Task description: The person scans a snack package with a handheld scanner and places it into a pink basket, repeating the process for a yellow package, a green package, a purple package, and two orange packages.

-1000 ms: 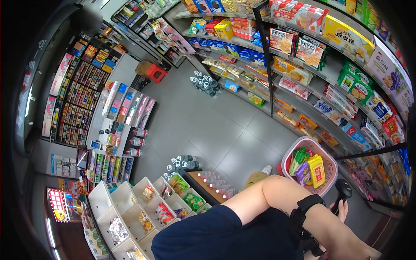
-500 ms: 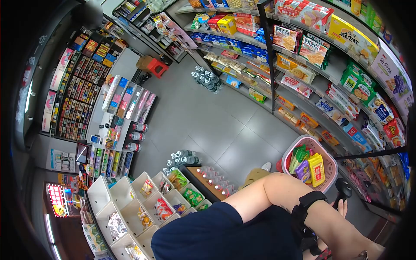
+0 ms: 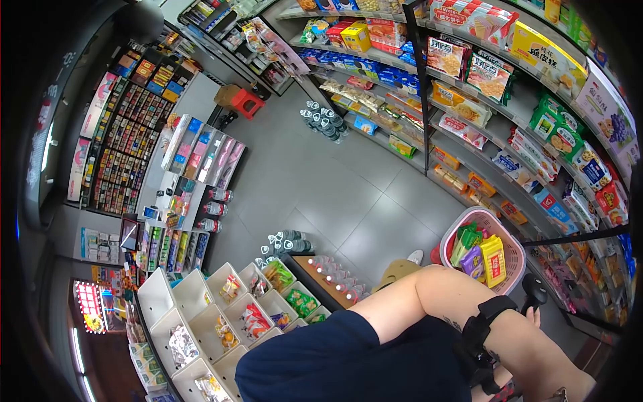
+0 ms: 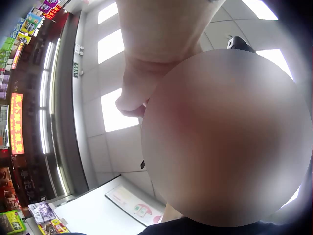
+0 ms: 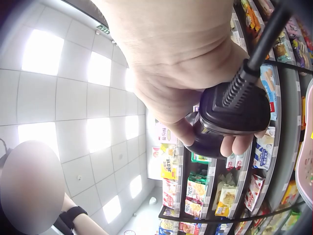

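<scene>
My right hand [image 5: 171, 93] grips a black corded handheld device [image 5: 234, 110] shaped like a barcode scanner, its fingertips curled round the far side. In the head view the rounded head of that device stands up beside the pink basket, and only a few fingers show behind my forearm [image 3: 495, 328]. My left hand [image 4: 134, 88] is raised close to my head in the left wrist view. Its thumb shows, while a blurred area hides the other fingers. The pink basket [image 3: 517, 258] holds yellow, purple and green packets.
Shelves of biscuits and snacks [image 3: 492, 74] run along the right. Slanted cream bins [image 3: 155, 298] with wrapped snacks stand at lower left, beside bottled drinks [image 3: 335, 276]. Bundled water bottles [image 3: 323, 122] and a red stool [image 3: 248, 104] sit on the grey floor [image 3: 335, 181]. A counter is at left.
The head view has shifted slightly, so the shop and basket appear a little to the right. My bent forearm has moved slightly right and down. The right hand still holds the corded device.
</scene>
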### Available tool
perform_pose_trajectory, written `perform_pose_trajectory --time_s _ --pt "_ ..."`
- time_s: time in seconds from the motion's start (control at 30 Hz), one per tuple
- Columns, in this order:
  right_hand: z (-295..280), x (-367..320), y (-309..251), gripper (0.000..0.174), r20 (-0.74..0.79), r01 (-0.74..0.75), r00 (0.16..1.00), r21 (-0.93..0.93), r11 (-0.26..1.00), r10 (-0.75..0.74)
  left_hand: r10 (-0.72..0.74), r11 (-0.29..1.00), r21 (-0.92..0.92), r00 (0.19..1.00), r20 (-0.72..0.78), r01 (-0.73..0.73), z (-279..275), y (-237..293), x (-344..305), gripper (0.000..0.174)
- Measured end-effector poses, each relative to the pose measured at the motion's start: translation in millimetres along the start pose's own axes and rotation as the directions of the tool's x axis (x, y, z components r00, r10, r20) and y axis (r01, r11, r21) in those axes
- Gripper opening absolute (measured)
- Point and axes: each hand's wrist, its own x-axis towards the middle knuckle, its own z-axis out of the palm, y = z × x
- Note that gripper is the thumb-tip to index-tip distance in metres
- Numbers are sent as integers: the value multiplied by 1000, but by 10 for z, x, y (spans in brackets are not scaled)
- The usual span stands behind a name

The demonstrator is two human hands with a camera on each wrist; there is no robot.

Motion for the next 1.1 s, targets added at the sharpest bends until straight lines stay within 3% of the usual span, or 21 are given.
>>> perform_pose_trajectory --time_s 1.1 --pt "54 -121 2 43 3 18 1000 13 1000 -18 41 999 -25 999 -6 -41 8 -160 -72 35"
